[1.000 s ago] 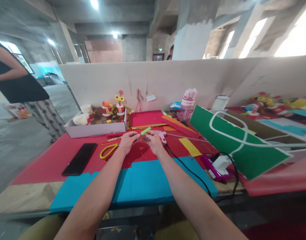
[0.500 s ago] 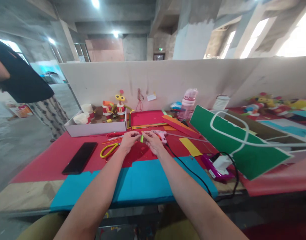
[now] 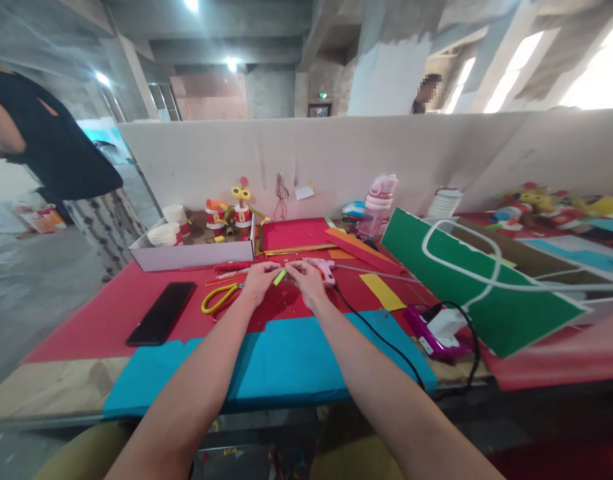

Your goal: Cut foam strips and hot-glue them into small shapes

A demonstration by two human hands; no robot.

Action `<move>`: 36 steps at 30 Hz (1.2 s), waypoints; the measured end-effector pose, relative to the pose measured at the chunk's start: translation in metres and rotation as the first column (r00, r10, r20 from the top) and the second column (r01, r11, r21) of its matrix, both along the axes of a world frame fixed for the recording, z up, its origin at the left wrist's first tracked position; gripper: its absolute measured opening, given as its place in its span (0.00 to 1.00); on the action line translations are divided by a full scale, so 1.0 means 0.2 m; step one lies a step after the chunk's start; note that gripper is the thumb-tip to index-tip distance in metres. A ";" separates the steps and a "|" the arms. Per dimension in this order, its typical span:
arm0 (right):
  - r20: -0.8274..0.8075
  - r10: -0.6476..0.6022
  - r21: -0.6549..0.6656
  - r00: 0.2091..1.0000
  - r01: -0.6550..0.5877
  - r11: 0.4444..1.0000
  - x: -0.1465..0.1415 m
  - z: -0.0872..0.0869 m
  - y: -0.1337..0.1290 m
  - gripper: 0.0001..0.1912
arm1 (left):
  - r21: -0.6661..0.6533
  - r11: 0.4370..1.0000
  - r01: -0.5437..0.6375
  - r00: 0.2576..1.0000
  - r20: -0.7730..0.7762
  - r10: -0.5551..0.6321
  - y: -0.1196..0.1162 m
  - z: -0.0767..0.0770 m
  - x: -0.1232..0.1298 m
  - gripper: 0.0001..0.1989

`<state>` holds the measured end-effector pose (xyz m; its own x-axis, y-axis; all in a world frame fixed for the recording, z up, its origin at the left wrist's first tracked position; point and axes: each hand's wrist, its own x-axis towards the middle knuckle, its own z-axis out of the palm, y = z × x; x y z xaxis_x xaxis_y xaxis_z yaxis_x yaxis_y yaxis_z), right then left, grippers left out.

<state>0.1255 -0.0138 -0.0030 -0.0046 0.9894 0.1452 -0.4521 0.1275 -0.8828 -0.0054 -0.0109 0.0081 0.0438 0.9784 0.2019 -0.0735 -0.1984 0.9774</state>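
Between my two hands, above the red table covering, is a small light-green strip [image 3: 279,277] that looks like paper. My left hand [image 3: 259,280] pinches it from the left, fingertips close together. From the other side my right hand [image 3: 307,279] grips its upper end between thumb and fingers. Just behind my right hand lies a pink glue gun [image 3: 324,269], partly hidden by the fingers. Yellow-handled scissors [image 3: 219,298] rest left of my left hand, their blades hidden behind it.
A black phone [image 3: 161,313] lies at left. Behind it stands a white box [image 3: 196,255] with paper cups and a cup figure. A yellow paper piece [image 3: 383,292], a purple power strip [image 3: 431,333] and a green board [image 3: 466,280] are at right. Blue paper [image 3: 286,367] covers the front edge.
The green strip has turned from nearly upright to slanting down to the left, and more of it shows. My hands stay almost in place. Another person's head appears beyond the partition.
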 end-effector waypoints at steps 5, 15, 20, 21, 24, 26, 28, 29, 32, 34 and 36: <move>0.117 -0.095 0.042 0.988 0.091 0.995 0.01 -0.03 0.02 0.18 | -0.008 0.999 0.036 0.999 0.029 -0.036 0.01 -0.02 0.00 0.15; 0.409 -0.292 0.282 0.865 0.185 0.942 0.03 -0.02 0.02 0.10 | -0.045 0.989 0.141 0.988 0.066 -0.138 -0.02 0.00 0.00 0.15; 0.313 -0.190 0.214 0.931 0.126 0.969 0.02 -0.04 0.04 0.11 | -0.026 0.997 0.071 0.997 0.011 -0.071 0.02 -0.03 -0.01 0.12; 0.292 -0.167 0.199 0.942 0.111 0.974 0.02 -0.05 0.05 0.12 | -0.023 0.998 0.064 0.998 0.011 -0.063 0.02 -0.04 -0.01 0.12; 0.259 -0.122 0.167 0.958 0.080 0.983 0.02 -0.05 0.06 0.13 | -0.031 0.998 0.046 0.999 0.016 -0.045 0.02 -0.04 -0.01 0.12; 0.235 -0.102 0.149 0.967 0.068 0.987 0.02 -0.04 0.05 0.14 | -0.036 0.999 0.034 0.999 0.020 -0.034 0.02 -0.03 -0.01 0.13; 0.201 -0.083 0.124 0.976 0.058 0.991 0.02 -0.03 0.05 0.16 | -0.036 0.999 0.041 0.999 0.024 -0.040 0.01 -0.03 -0.01 0.14; 0.181 -0.075 0.110 0.981 0.055 0.992 0.02 -0.03 0.04 0.16 | -0.035 0.998 0.047 0.999 0.027 -0.046 0.01 -0.02 -0.01 0.15; 0.140 -0.053 0.074 0.989 0.043 0.996 0.02 -0.03 0.04 0.17 | -0.028 0.998 0.053 0.998 0.028 -0.052 0.01 -0.02 -0.01 0.15; 0.148 -0.043 0.069 0.988 0.033 0.997 0.02 -0.03 0.04 0.17 | -0.022 0.999 0.041 0.999 0.021 -0.040 0.01 -0.02 -0.01 0.15; 0.194 -0.047 0.090 0.980 0.030 0.996 0.02 -0.03 0.05 0.17 | -0.018 0.999 0.027 1.000 0.012 -0.027 0.01 -0.03 -0.02 0.14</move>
<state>0.1299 -0.0039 -0.0096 -0.0035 0.9732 0.2299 -0.2652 0.2208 -0.9386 -0.0084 -0.0083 0.0029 0.0680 0.9804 0.1847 -0.0897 -0.1784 0.9799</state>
